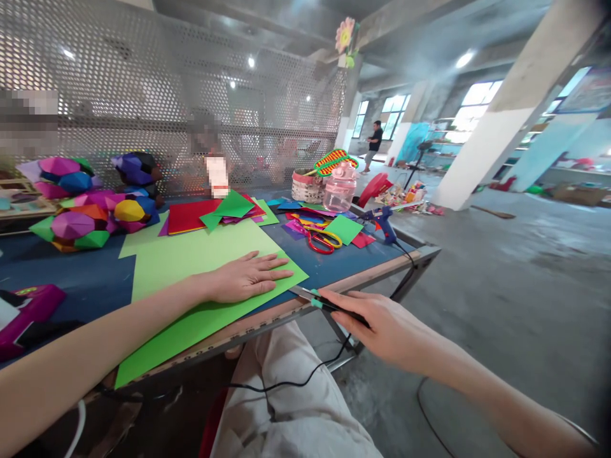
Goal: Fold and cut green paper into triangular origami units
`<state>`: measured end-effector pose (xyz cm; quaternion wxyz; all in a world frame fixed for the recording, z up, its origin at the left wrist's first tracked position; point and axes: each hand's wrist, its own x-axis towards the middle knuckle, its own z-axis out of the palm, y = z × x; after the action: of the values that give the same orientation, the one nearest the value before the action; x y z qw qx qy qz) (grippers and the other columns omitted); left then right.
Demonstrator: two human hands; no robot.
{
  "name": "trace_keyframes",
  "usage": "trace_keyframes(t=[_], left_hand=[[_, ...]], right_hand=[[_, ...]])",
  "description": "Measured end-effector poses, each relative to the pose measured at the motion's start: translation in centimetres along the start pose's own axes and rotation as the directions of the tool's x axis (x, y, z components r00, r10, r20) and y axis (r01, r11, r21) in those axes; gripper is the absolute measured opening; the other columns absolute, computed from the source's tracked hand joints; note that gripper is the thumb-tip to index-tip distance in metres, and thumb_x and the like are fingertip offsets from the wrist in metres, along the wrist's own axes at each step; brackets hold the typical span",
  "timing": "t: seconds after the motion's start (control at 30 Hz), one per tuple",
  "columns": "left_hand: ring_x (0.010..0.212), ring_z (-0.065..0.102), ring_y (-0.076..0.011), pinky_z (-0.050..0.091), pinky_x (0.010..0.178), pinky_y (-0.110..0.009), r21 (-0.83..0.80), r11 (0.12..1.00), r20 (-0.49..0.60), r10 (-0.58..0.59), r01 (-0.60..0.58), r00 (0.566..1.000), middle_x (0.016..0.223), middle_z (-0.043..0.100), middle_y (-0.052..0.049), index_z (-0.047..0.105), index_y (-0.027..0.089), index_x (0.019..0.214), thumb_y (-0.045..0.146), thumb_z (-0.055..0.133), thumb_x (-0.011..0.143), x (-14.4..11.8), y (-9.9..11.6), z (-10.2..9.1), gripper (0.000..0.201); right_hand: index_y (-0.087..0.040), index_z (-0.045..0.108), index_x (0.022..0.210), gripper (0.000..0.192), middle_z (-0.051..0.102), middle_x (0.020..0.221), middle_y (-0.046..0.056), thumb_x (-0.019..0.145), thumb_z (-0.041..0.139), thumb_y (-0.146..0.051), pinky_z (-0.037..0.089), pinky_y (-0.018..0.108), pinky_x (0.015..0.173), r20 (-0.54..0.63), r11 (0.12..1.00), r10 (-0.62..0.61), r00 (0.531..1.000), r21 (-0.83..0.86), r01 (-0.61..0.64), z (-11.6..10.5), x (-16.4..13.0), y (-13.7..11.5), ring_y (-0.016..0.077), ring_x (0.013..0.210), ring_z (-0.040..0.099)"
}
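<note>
My left hand [251,277] lies flat, fingers spread, on a large light green sheet of paper [195,254]. A brighter green strip [205,327] runs along the paper's near side and reaches the table's front edge. In my right hand [377,321] is a utility knife [329,304] with a black and teal handle. Its silver blade points left, close to the paper's right corner; whether it touches the paper I cannot tell. Beyond my left hand lie red-and-yellow scissors [322,238] and a stack of red paper [191,216] with green pieces [233,207] on top.
Several colourful folded paper balls [76,226] stand at the left. A blue glue gun [386,226] sits near the right corner, its cord hanging down. Behind are a pink bottle [340,191] and a woven basket [306,187]. A person [375,145] stands far off.
</note>
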<state>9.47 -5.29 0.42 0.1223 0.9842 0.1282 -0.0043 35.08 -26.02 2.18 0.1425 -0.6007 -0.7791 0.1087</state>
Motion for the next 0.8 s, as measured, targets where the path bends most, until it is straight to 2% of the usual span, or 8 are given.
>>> trace_keyframes(t=[0.07,0.23,0.3,0.47,0.67,0.8], left_hand=[[0.153,0.011,-0.0245,0.001,0.121,-0.051,-0.004,1.000,-0.001,-0.002,0.002,1.000,0.166,0.015,0.007,0.024,0.047,0.153,0.055,0.024,0.105,0.0,0.0,0.0,0.049],[0.153,0.010,-0.0231,-0.001,0.120,-0.052,-0.002,1.000,0.017,0.008,-0.008,1.000,0.166,0.015,0.007,0.022,0.048,0.154,0.055,0.023,0.105,0.0,0.1,-0.1,0.049],[0.153,0.009,-0.0233,-0.001,0.120,-0.052,0.002,1.000,0.019,0.007,-0.007,1.000,0.166,0.014,0.006,0.022,0.047,0.154,0.055,0.022,0.105,0.0,0.1,-0.1,0.049],[0.153,0.009,-0.0234,-0.001,0.120,-0.052,0.004,1.000,0.018,0.005,-0.005,1.000,0.166,0.014,0.006,0.023,0.046,0.154,0.055,0.021,0.105,0.0,0.1,-0.1,0.049],[0.153,0.011,-0.0248,-0.001,0.120,-0.053,-0.005,1.000,0.021,0.012,-0.012,1.000,0.166,0.014,0.007,0.024,0.046,0.154,0.055,0.022,0.105,0.0,0.2,-0.2,0.049],[0.153,0.010,-0.0250,-0.001,0.120,-0.054,-0.004,1.000,0.027,0.006,-0.006,1.000,0.166,0.012,0.007,0.024,0.046,0.154,0.055,0.021,0.105,0.1,0.3,-0.3,0.050]], right_hand=[[-0.030,0.046,0.148,0.046,0.068,0.125,0.007,0.102,0.042,-0.033,0.049,0.034,0.086,0.001,1.000,-0.003,1.000,0.004,0.003,0.2,0.3,-0.4,0.0244,0.105,0.066],[-0.026,0.047,0.148,0.046,0.069,0.098,0.008,0.103,0.040,-0.033,0.047,0.030,0.070,0.051,0.999,0.013,0.999,-0.031,-0.011,0.3,-0.2,-1.7,0.0226,0.086,0.065],[-0.027,0.046,0.149,0.046,0.069,0.099,0.007,0.103,0.040,-0.033,0.047,0.030,0.072,0.066,1.000,0.013,0.998,-0.022,-0.012,0.2,-0.2,-1.9,0.0224,0.088,0.065],[-0.027,0.046,0.149,0.047,0.068,0.117,0.009,0.103,0.042,-0.031,0.047,0.032,0.084,0.045,1.000,-0.012,0.999,0.017,0.011,0.4,0.6,-2.1,0.0238,0.101,0.065],[-0.027,0.045,0.149,0.047,0.070,0.108,0.008,0.103,0.041,-0.034,0.048,0.029,0.074,0.097,0.999,-0.022,0.995,0.035,0.019,0.5,0.5,-2.5,0.0229,0.095,0.065],[-0.027,0.046,0.149,0.047,0.070,0.110,0.009,0.103,0.041,-0.034,0.049,0.033,0.080,0.072,0.999,-0.042,0.997,0.031,0.039,0.7,1.0,-2.9,0.0241,0.097,0.065]])
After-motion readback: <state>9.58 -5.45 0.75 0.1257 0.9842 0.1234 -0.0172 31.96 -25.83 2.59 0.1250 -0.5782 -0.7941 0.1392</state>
